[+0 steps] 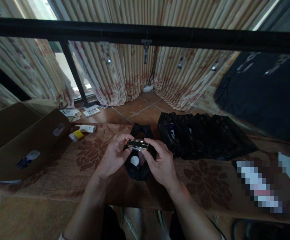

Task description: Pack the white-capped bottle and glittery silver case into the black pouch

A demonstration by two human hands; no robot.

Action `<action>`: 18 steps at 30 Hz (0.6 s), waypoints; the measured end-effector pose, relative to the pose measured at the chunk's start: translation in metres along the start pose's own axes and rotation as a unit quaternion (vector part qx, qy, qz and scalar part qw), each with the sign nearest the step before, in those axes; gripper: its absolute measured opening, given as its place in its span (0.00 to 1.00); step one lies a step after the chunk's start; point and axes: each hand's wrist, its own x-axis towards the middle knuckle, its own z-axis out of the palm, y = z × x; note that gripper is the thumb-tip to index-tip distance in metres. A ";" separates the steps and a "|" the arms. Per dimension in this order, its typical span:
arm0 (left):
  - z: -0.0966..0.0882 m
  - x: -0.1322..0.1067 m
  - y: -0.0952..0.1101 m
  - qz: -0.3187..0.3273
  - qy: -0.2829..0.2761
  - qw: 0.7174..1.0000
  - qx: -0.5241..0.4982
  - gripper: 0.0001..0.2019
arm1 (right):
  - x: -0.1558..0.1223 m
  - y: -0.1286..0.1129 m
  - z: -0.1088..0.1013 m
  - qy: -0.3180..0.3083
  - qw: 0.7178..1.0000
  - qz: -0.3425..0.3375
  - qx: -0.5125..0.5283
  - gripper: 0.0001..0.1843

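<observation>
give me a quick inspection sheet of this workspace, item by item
surface: brown woven mat with dark flower pattern, laid over terracotta floor tiles
job's things: small flat black case with gold trim, held over a small black plastic bag; small white round piece just below the case
clutter: open brown cardboard box; white tube with a yellow item beside it; heap of black plastic bags; papers
hands: left hand and right hand both grip the case, one at each end
cables: nothing seen
surroundings: striped beige curtains, black metal bar overhead, window at left
</observation>
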 end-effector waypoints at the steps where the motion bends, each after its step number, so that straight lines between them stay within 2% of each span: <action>1: 0.000 0.000 0.000 -0.002 -0.001 1.000 -0.004 0.14 | 0.000 0.000 0.000 0.000 1.000 0.000 0.000 0.16; 11: 0.006 -0.001 0.011 0.017 -0.004 1.000 -0.016 0.15 | 0.004 0.001 -0.003 -0.042 0.997 0.029 -0.050 0.17; 18: 0.004 0.000 0.014 0.016 -0.001 1.000 -0.010 0.17 | 0.002 0.000 -0.002 -0.029 0.999 0.027 -0.032 0.13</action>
